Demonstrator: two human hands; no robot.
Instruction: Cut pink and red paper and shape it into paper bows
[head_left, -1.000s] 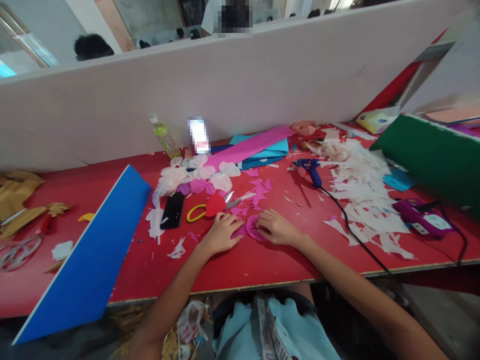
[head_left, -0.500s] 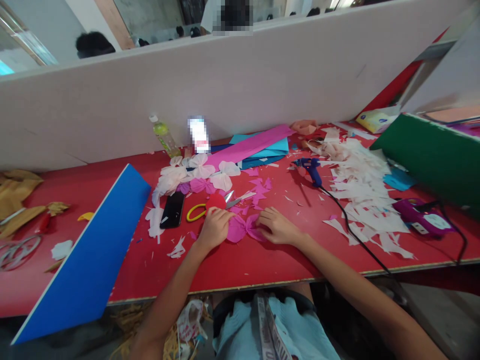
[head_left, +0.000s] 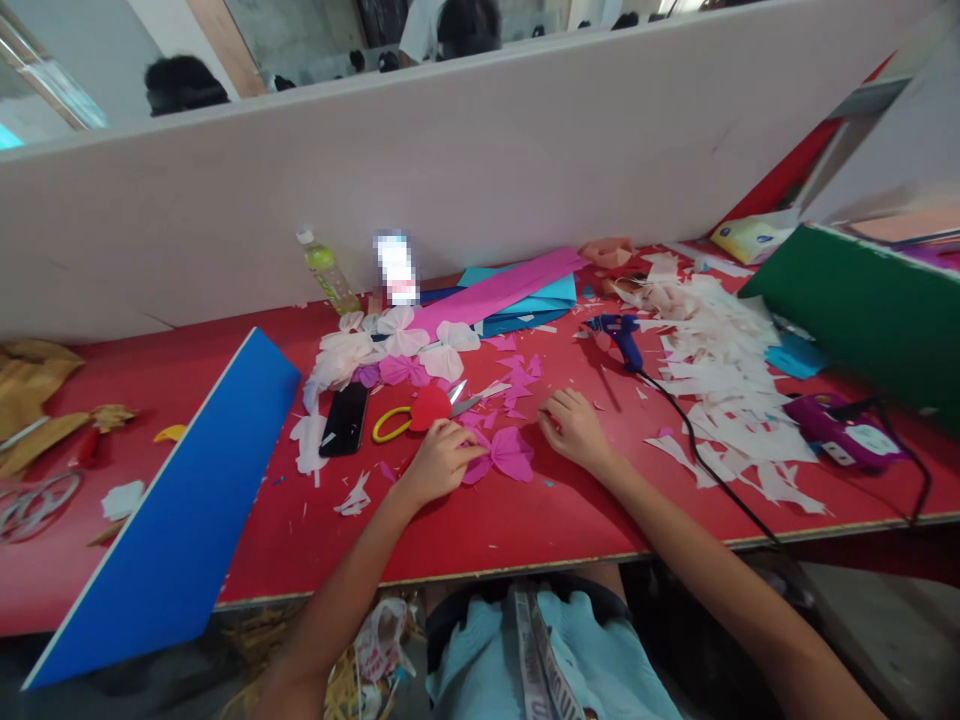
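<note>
A red work table (head_left: 495, 535) runs below a pale partition (head_left: 450, 180), white paper scraps (head_left: 727, 400) heaped at its right end. Versus the earlier frame, the right hand (head_left: 574, 430) has shifted toward 2 o'clock off the pink crepe-paper bow (head_left: 500, 455), now loosely curled and just beside it. The left hand (head_left: 442, 462) lies flat, fingers together, no pinch, at the bow's 9 o'clock tip, near yellow-handled scissors (head_left: 391, 425) at 10 o'clock.

One left hand (head_left: 442, 462), one right hand (head_left: 576, 432), one pink crepe-paper bow (head_left: 501, 455) between their fingertips, one pair of scissors (head_left: 394, 424) and one red paper heart (head_left: 430, 408) just past the left fingers, one phone (head_left: 344, 420) beyond those, one blue glue gun (head_left: 621, 340) past the right fingers
</note>
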